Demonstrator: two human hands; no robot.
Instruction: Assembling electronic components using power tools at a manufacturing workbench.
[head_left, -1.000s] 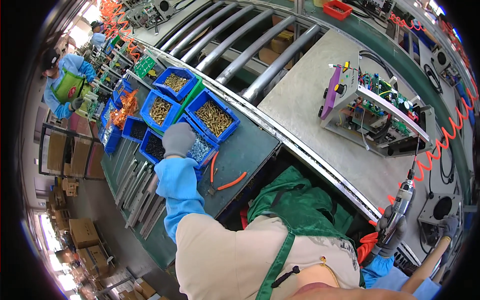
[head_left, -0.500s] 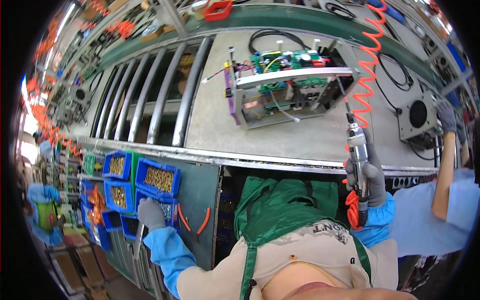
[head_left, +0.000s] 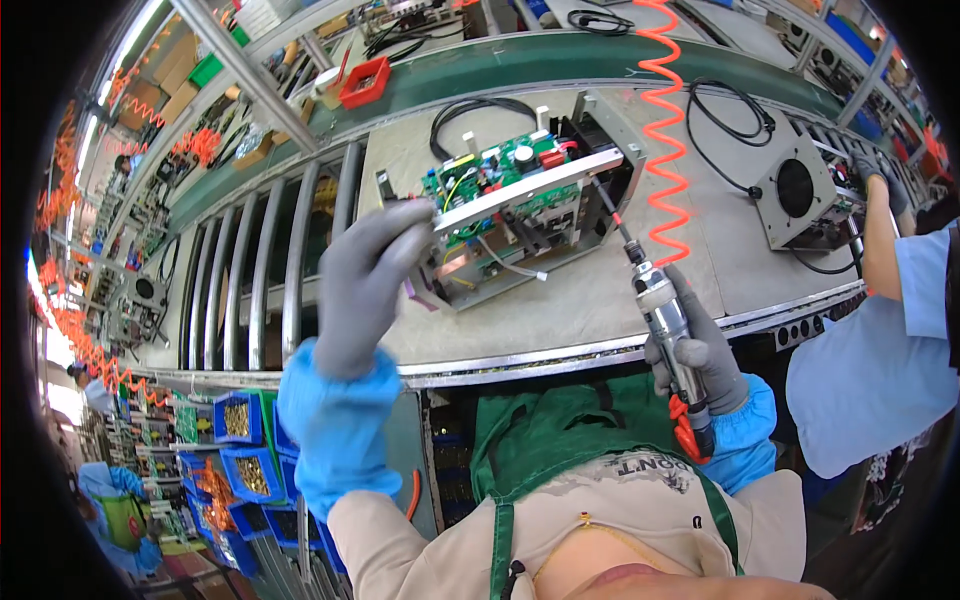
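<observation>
My right hand [head_left: 708, 362], in a grey glove, is wrapped round a silver air screwdriver [head_left: 660, 308]. The driver's long bit slants up to the right end of a pale metal bar [head_left: 530, 190]; whether it touches cannot be told. That bar runs along the near side of an open metal chassis [head_left: 625, 190] with green circuit boards [head_left: 500, 165] and loose wires. At the bar's left end is my gloved left hand [head_left: 368, 280], thumb and fingers pinched together. Anything between its fingertips is too small or hidden to make out.
Blue bins [head_left: 255, 475] of brass-coloured fasteners stand at lower left, near an orange plier handle [head_left: 414, 495]. Steel rollers [head_left: 300, 262] lie left of the chassis. An orange coiled hose [head_left: 665, 130] hangs by the driver. On the right, a co-worker's gloved hands [head_left: 875, 170] touch a fan unit [head_left: 795, 190].
My left hand has left the blue bins and come up to the bar's left end. My right hand still grips the driver, its bit at the bar's right end. The view has shifted.
</observation>
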